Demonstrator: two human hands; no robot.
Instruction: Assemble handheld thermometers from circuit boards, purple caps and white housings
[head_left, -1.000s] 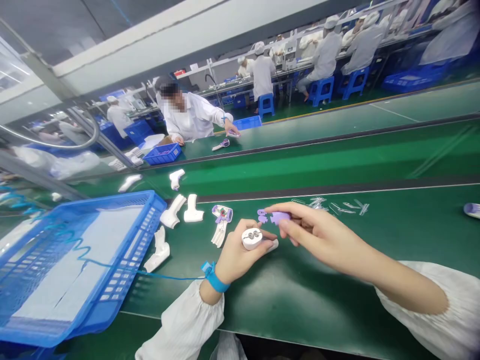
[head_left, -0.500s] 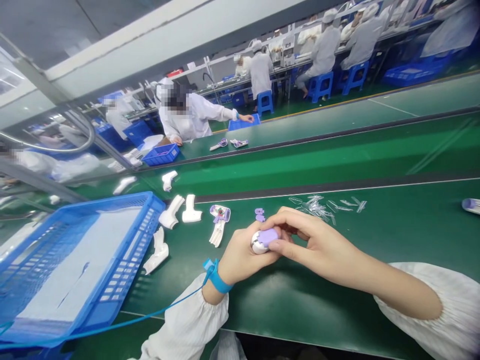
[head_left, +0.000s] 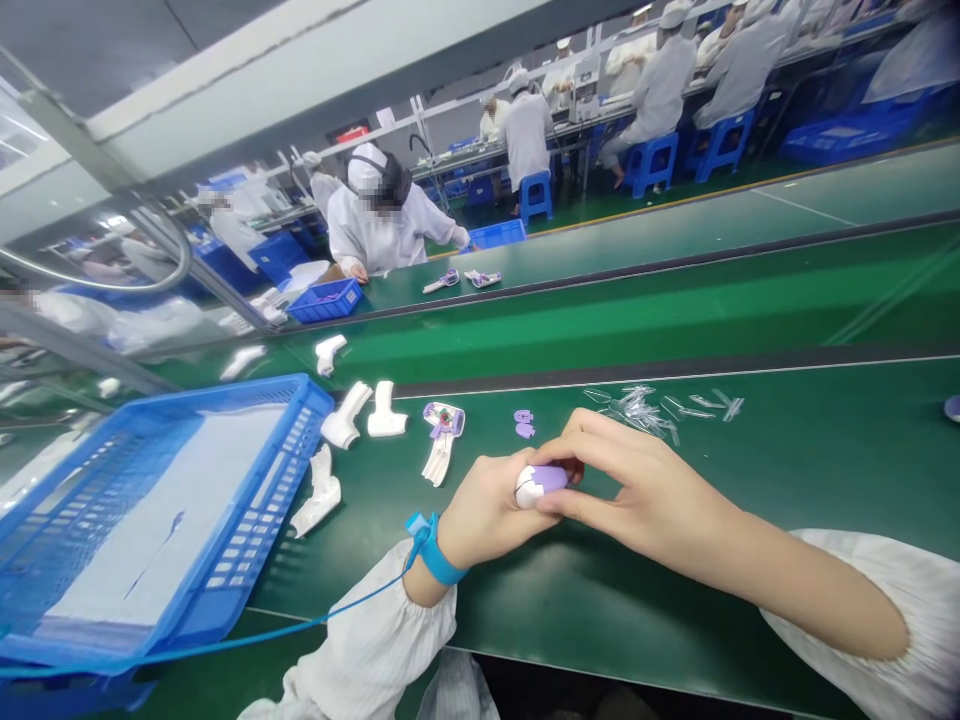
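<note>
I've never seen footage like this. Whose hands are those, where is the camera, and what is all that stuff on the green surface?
The camera sits on a person's head and looks down at their own two hands, so no machine is at work here. The left hand, with a blue wrist strap, holds a small white part with a purple cap; the right hand pinches that same part from the other side. They work over a green table. On it lie white handle-shaped shells, a half-assembled white and purple piece, a small purple piece and a scatter of clear plastic bits. A blue basket stands to the left. Other people in white coats sit at benches farther back.
</note>
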